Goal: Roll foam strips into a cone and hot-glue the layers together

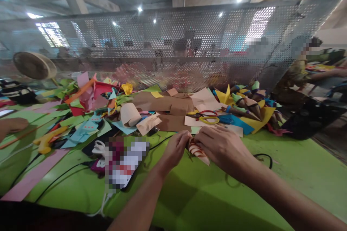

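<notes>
Above the green table, my two hands meet around a small paper piece [200, 152] with brown and pale stripes and a pointed lower end. My left hand [176, 148] pinches its upper left edge, fingers closed. My right hand [221, 145] has its fingers curled over the top and right side. The fingers cover much of the paper piece. Just beyond them lie scissors [208, 119] with yellow handles, a red-handled pair [205, 112], and sheets of brown paper [170, 123].
A phone [137, 158] and a purple plug adapter [99, 166] with cables lie left. Further left are a yellow glue gun [48, 140], coloured paper scraps and another person's hand [12, 127]. Paper cones [251, 104] pile up right. A perforated metal panel [162, 36] stands behind.
</notes>
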Demonstrator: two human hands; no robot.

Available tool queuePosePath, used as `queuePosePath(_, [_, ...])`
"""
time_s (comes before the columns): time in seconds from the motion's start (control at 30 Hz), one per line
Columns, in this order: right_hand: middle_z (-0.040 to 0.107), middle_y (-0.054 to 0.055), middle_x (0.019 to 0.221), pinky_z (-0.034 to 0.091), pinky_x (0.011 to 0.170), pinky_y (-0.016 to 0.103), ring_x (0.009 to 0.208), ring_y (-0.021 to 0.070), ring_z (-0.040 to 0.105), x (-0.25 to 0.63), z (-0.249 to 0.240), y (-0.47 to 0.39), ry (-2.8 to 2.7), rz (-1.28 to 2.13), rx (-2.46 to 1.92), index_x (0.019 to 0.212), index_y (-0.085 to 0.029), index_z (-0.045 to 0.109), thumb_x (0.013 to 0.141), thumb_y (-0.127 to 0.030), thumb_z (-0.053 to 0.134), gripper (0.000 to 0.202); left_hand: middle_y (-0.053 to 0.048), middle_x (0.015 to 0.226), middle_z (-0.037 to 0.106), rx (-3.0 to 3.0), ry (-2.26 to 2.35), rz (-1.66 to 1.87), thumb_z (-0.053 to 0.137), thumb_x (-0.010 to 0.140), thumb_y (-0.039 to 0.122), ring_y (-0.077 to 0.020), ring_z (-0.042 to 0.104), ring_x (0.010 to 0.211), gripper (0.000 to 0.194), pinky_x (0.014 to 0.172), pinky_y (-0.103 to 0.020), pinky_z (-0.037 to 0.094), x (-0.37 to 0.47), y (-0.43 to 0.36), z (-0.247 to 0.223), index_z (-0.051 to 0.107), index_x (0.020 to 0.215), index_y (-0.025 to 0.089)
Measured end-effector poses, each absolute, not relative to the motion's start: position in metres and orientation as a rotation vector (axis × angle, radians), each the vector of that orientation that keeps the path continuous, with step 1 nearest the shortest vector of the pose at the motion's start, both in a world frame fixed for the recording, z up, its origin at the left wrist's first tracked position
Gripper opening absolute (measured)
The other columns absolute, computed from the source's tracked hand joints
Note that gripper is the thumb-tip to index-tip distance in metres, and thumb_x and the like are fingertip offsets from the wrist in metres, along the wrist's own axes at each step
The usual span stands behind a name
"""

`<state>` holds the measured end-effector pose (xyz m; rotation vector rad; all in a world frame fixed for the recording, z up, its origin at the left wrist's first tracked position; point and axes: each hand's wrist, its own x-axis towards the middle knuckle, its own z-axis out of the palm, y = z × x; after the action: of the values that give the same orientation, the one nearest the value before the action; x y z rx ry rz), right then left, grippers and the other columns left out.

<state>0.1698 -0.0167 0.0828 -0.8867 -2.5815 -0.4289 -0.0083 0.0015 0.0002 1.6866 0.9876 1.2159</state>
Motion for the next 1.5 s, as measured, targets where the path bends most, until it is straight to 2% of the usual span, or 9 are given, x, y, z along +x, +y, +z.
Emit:
queuePosePath(0.13, [0.059, 0.002, 0.073, 0.031, 0.062, 0.032, 0.062, 0.0181, 0.051, 0.165, 0.079, -0.016, -2.556, -0.569, -0.852, 0.076, -0.018, 0.061, 0.089, -0.010, 0.061, 0.015, 0.003, 0.070, 0.043, 1.656, 0.959, 1.210, 0.039, 0.101, 0.042, -0.0128, 0.041, 0.068, 0.039, 0.065, -0.026, 0.032, -0.008, 0.002, -0.002, 0.044, 0.070, 0.019])
queuePosePath(0.3, [0.058, 0.002, 0.072, 0.028, 0.060, 0.033, 0.059, 0.0185, 0.049, 0.165, 0.080, -0.016, -2.542, -0.665, -0.850, 0.075, -0.018, 0.059, 0.092, -0.008, 0.054, 0.021, 0.003, 0.070, 0.043, 1.617, 0.925, 1.205, 0.040, 0.100, 0.043, -0.0130, 0.040, 0.068, 0.039, 0.065, -0.026, 0.033, -0.008, 0.002, -0.001, 0.044, 0.070, 0.019])
queuePosePath(0.63, [0.061, 0.002, 0.077, 0.030, 0.063, 0.032, 0.065, 0.0179, 0.052, 0.169, 0.089, -0.018, -2.603, -0.505, -0.847, 0.081, -0.018, 0.062, 0.089, -0.015, 0.066, 0.010, 0.003, 0.070, 0.042, 1.676, 1.003, 1.208, 0.035, 0.101, 0.042, -0.0133, 0.040, 0.068, 0.038, 0.065, -0.026, 0.032, -0.008, 0.001, 0.002, 0.040, 0.070, 0.020])
queuePosePath(1.07, [0.060, 0.002, 0.073, 0.028, 0.062, 0.033, 0.061, 0.0176, 0.050, 0.165, 0.081, -0.019, -2.557, -0.655, -0.857, 0.077, -0.019, 0.060, 0.089, -0.007, 0.058, 0.017, 0.003, 0.069, 0.043, 1.641, 0.975, 1.221, 0.038, 0.099, 0.043, -0.0132, 0.040, 0.067, 0.039, 0.064, -0.025, 0.034, -0.007, 0.003, -0.002, 0.041, 0.068, 0.020])
queuePosePath(1.33, [0.058, 0.002, 0.072, 0.025, 0.060, 0.034, 0.057, 0.0170, 0.045, 0.161, 0.082, -0.016, -2.544, -0.744, -0.783, 0.075, -0.018, 0.058, 0.094, -0.010, 0.051, 0.022, 0.000, 0.076, 0.051, 1.640, 0.952, 1.202, 0.040, 0.099, 0.042, -0.0151, 0.046, 0.075, 0.034, 0.075, -0.028, 0.042, -0.009, 0.005, -0.006, 0.049, 0.076, 0.019])
queuePosePath(1.5, [0.058, 0.002, 0.074, 0.025, 0.062, 0.034, 0.058, 0.0164, 0.043, 0.162, 0.083, -0.015, -2.564, -0.757, -0.759, 0.076, -0.019, 0.057, 0.096, -0.010, 0.049, 0.023, -0.001, 0.077, 0.052, 1.652, 0.952, 1.183, 0.039, 0.098, 0.044, -0.0155, 0.047, 0.076, 0.036, 0.077, -0.029, 0.044, -0.010, 0.005, -0.005, 0.049, 0.075, 0.018])
